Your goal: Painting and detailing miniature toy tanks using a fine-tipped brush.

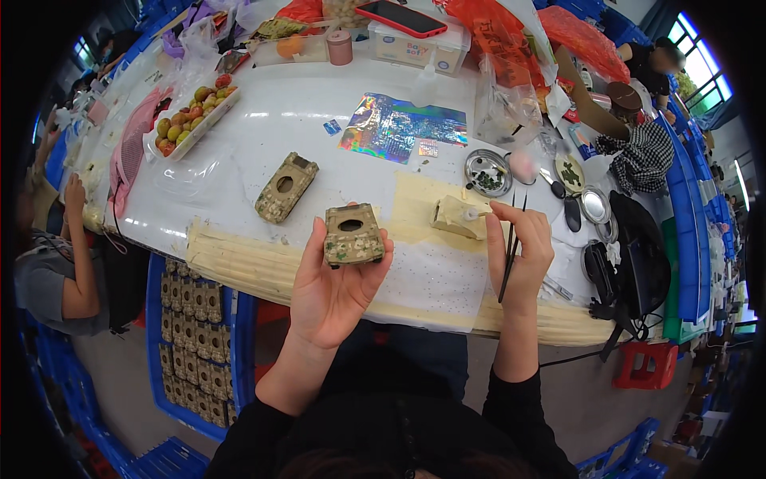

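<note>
My left hand (329,307) holds up a camouflage toy tank hull (353,237) with a round hole in its top, gripped between thumb and fingers. A second camouflage hull (287,188) lies on the table, beyond it to the left. Dark tweezers (506,278) are held in my right hand (527,249), their points directed away from me. Its fingertips are beside a small white-tipped piece (471,214) on a tan taped block (456,219); whether they touch it I cannot tell. Farther off stands a round metal dish (487,173) with small dark green bits.
Holographic sheets (403,128) lie mid-table. A fruit tray (195,128) is at the left, a phone (401,17) on a white box (419,48) at the back. Black bags (645,267) crowd the right. Below the edge, a blue crate (152,343) holds several hulls. A person (60,271) sits at left.
</note>
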`<state>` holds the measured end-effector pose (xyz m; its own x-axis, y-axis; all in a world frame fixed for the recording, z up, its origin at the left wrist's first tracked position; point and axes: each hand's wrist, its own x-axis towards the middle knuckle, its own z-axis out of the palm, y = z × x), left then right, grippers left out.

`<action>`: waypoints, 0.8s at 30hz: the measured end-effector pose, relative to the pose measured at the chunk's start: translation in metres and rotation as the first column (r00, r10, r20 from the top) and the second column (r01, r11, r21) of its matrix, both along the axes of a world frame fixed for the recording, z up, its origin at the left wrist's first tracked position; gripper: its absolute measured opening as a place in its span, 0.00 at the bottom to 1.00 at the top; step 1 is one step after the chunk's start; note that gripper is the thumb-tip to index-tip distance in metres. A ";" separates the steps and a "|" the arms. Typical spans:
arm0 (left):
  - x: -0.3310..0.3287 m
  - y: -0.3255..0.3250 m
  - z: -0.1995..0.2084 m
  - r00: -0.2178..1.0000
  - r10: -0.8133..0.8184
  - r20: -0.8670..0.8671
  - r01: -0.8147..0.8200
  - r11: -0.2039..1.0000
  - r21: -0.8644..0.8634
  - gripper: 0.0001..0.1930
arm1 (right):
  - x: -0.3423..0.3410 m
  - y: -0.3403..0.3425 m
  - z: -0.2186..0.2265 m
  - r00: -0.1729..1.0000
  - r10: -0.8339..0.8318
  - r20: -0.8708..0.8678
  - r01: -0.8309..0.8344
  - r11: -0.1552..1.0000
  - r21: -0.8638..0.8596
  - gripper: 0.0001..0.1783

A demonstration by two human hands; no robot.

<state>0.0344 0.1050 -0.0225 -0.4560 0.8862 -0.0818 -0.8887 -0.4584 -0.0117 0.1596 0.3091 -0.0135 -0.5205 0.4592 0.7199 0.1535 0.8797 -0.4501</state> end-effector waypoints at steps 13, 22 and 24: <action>0.003 0.002 0.000 1.000 -0.014 0.001 0.014 1.000 0.008 0.27 | -0.003 -0.001 0.000 1.000 0.002 0.031 -0.003 1.000 0.008 0.07; 0.011 0.006 0.008 0.999 -0.037 -0.029 0.035 0.997 -0.066 0.24 | -0.003 -0.003 0.001 1.000 0.013 0.018 -0.012 1.000 -0.018 0.06; 0.012 0.006 0.009 0.998 -0.049 -0.041 0.045 0.996 -0.082 0.24 | -0.003 -0.003 0.003 1.000 0.010 0.004 -0.009 1.000 -0.025 0.06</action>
<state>0.0467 0.1111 -0.0130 -0.4187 0.8980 -0.1352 -0.9081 -0.4141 0.0619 0.1570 0.3062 -0.0106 -0.5282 0.4718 0.7060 0.1474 0.8698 -0.4710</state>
